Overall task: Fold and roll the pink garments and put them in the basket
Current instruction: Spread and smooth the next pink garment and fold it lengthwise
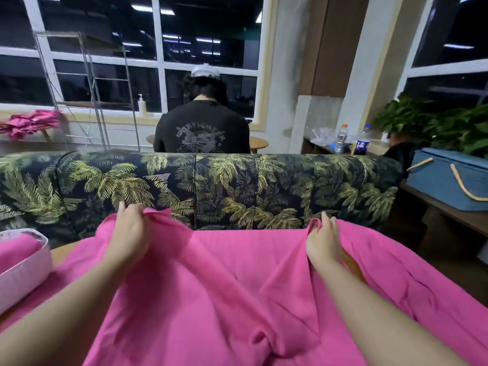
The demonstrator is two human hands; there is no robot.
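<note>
Both hands, left (129,231) and right (323,243), pinch the far edge of the garment (224,286) right of the basket (23,270); soft, light, floppy cloth, best held at corners.

Both arms outstretched; left hand (129,233), right hand (323,240) each pinching cloth, fingers curled.

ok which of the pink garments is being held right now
The big pink garment spread on the table: both hands, left and right, pinch its far edge. The basket's one and the far pile lie untouched.
</note>
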